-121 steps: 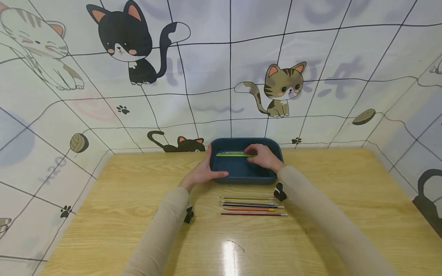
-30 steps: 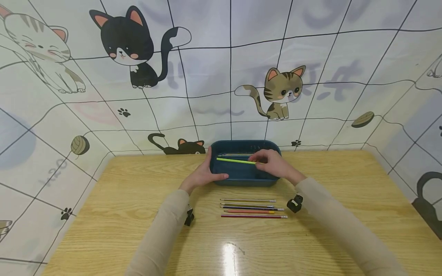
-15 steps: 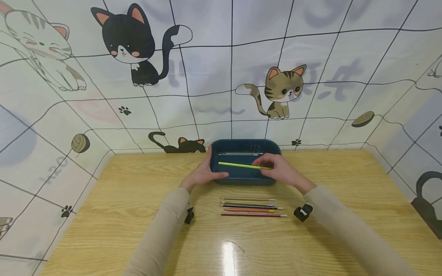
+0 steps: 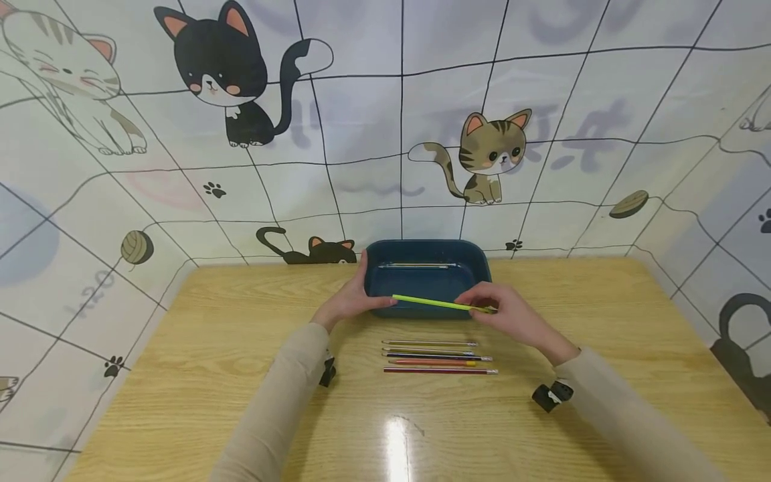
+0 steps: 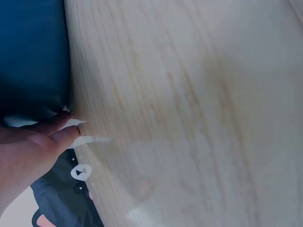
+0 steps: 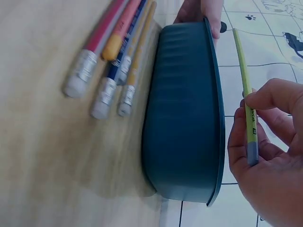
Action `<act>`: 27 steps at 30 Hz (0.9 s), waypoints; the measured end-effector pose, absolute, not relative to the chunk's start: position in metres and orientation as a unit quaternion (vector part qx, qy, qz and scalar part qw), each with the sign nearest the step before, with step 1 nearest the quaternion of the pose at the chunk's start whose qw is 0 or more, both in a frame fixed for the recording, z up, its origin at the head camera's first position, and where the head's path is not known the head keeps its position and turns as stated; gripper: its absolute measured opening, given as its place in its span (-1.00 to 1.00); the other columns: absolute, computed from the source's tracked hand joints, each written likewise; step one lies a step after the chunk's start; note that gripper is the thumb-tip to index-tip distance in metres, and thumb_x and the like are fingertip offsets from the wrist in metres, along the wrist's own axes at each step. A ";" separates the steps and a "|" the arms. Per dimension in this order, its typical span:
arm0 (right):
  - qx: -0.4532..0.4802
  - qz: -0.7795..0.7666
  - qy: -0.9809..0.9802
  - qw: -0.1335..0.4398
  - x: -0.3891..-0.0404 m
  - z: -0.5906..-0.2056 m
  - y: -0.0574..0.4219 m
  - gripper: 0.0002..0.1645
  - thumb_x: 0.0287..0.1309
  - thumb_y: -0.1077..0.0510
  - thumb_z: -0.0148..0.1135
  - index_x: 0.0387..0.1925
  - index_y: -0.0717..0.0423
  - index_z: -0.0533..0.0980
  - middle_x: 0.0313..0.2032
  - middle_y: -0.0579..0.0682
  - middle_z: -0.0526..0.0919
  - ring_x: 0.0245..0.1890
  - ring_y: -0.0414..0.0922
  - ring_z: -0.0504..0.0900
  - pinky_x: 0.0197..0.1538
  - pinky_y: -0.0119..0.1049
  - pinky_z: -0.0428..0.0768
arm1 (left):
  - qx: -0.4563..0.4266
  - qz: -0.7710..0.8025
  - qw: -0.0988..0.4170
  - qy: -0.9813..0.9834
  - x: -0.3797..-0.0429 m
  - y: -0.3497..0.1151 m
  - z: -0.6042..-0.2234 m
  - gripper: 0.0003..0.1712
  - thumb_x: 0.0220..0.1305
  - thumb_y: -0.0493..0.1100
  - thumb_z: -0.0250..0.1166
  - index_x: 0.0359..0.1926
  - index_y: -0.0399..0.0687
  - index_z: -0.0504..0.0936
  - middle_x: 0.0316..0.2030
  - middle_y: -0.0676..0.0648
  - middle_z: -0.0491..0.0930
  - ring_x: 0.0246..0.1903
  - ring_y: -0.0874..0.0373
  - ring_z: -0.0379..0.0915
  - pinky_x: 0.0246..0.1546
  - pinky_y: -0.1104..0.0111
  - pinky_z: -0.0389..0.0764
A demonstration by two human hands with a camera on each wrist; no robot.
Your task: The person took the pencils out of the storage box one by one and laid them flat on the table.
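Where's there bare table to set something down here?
Bare table: left of the left sleeve; right of the right sleeve; and between the sleeves, on the near side of the row of pencils. Crowded: only a narrow strip separates the row from the tray, whose left end the left hand grips; the right hand holds a green pencil at its near side.

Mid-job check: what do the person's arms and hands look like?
The left hand and right hand show no gloves. The left sleeve and right sleeve are long, plain and beige, reaching toward the wrists. A small black block shows below each cuff; the right block has boxy parts and a white patch.
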State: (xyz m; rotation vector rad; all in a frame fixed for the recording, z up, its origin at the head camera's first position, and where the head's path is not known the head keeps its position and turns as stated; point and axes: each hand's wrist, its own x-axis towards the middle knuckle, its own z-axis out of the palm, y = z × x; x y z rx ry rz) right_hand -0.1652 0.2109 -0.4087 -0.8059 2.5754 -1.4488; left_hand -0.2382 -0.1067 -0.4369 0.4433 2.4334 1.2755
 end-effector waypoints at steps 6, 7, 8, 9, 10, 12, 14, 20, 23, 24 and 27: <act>-0.284 -0.460 0.841 0.023 -0.149 -0.415 0.213 -0.64 0.12 0.50 0.19 -0.10 0.14 0.65 -0.17 -0.05 0.64 -0.25 -0.08 0.57 -0.17 -0.31 0.57 | 0.155 0.454 0.177 0.859 -0.238 -0.106 -0.437 0.43 0.10 0.12 0.45 0.48 0.14 -0.60 0.49 -0.05 -0.50 0.45 -0.06 -0.33 0.35 0.01 -0.01; -0.289 -0.457 0.841 0.019 -0.146 -0.417 0.213 -0.62 0.10 0.51 0.19 -0.11 0.13 0.65 -0.17 -0.06 0.64 -0.26 -0.10 0.57 -0.17 -0.32 0.57 | 0.155 0.453 0.177 0.860 -0.238 -0.106 -0.438 0.43 0.10 0.12 0.45 0.48 0.14 -0.60 0.49 -0.05 -0.50 0.45 -0.06 -0.33 0.35 0.02 -0.01; -0.294 -0.455 0.841 0.015 -0.144 -0.418 0.213 -0.62 0.09 0.52 0.20 -0.11 0.13 0.65 -0.18 -0.07 0.64 -0.27 -0.11 0.57 -0.18 -0.32 0.57 | 0.154 0.453 0.177 0.860 -0.238 -0.106 -0.438 0.44 0.10 0.12 0.45 0.48 0.13 -0.60 0.49 -0.06 -0.50 0.45 -0.06 -0.32 0.35 0.02 -0.02; -0.300 -0.452 0.840 0.011 -0.142 -0.419 0.212 -0.61 0.07 0.53 0.20 -0.12 0.14 0.64 -0.19 -0.07 0.64 -0.28 -0.13 0.57 -0.19 -0.32 0.57 | 0.154 0.453 0.176 0.860 -0.238 -0.106 -0.438 0.44 0.10 0.12 0.45 0.48 0.13 -0.60 0.49 -0.06 -0.49 0.45 -0.06 -0.32 0.35 0.02 -0.02; -0.305 -0.448 0.840 0.009 -0.139 -0.421 0.212 -0.61 0.06 0.53 0.21 -0.12 0.14 0.64 -0.20 -0.07 0.64 -0.28 -0.14 0.56 -0.19 -0.32 0.57 | 0.153 0.452 0.177 0.861 -0.238 -0.106 -0.438 0.44 0.10 0.11 0.45 0.48 0.12 -0.60 0.49 -0.06 -0.49 0.45 -0.06 -0.33 0.35 0.02 -0.03; -0.316 -0.441 0.840 0.007 -0.135 -0.424 0.211 -0.61 0.04 0.54 0.21 -0.12 0.16 0.64 -0.21 -0.06 0.64 -0.27 -0.14 0.57 -0.20 -0.33 0.57 | 0.152 0.451 0.179 0.861 -0.238 -0.106 -0.438 0.44 0.11 0.09 0.45 0.48 0.12 -0.61 0.49 -0.07 -0.49 0.45 -0.06 -0.33 0.35 0.03 -0.04; -0.326 -0.435 0.839 0.005 -0.131 -0.427 0.210 -0.63 0.05 0.53 0.23 -0.13 0.18 0.64 -0.21 -0.04 0.65 -0.27 -0.12 0.58 -0.21 -0.32 0.58 | 0.151 0.452 0.180 0.861 -0.237 -0.106 -0.439 0.43 0.11 0.09 0.45 0.48 0.11 -0.61 0.49 -0.07 -0.49 0.45 -0.07 -0.34 0.35 0.02 -0.03; -0.335 -0.427 0.840 0.009 -0.119 -0.432 0.210 -0.66 0.01 0.52 0.26 -0.17 0.19 0.64 -0.22 0.00 0.65 -0.28 -0.11 0.59 -0.24 -0.30 0.59 | 0.149 0.452 0.180 0.861 -0.238 -0.106 -0.439 0.44 0.08 0.13 0.46 0.48 0.15 -0.58 0.50 -0.06 -0.47 0.45 -0.08 -0.30 0.34 0.01 0.00; -0.339 -0.426 0.839 0.010 -0.115 -0.436 0.210 -0.65 -0.02 0.54 0.26 -0.20 0.18 0.63 -0.25 -0.01 0.63 -0.30 -0.15 0.58 -0.26 -0.29 0.59 | 0.149 0.453 0.183 0.860 -0.237 -0.106 -0.438 0.44 0.09 0.12 0.46 0.48 0.17 -0.60 0.50 -0.04 -0.48 0.45 -0.07 -0.31 0.34 0.01 0.00; -0.341 -0.426 0.838 0.011 -0.113 -0.437 0.209 -0.64 -0.03 0.55 0.25 -0.20 0.18 0.63 -0.25 -0.01 0.63 -0.31 -0.15 0.57 -0.28 -0.29 0.59 | 0.150 0.453 0.182 0.860 -0.237 -0.107 -0.438 0.44 0.09 0.12 0.45 0.48 0.17 -0.60 0.50 -0.04 -0.49 0.45 -0.07 -0.31 0.34 0.01 0.00; -0.342 -0.422 0.839 0.016 -0.110 -0.442 0.208 -0.63 -0.05 0.57 0.26 -0.21 0.18 0.63 -0.28 -0.02 0.62 -0.32 -0.19 0.57 -0.29 -0.31 0.59 | 0.150 0.450 0.183 0.861 -0.237 -0.107 -0.436 0.43 0.10 0.12 0.45 0.47 0.17 -0.61 0.49 -0.05 -0.50 0.45 -0.08 -0.30 0.34 0.01 0.01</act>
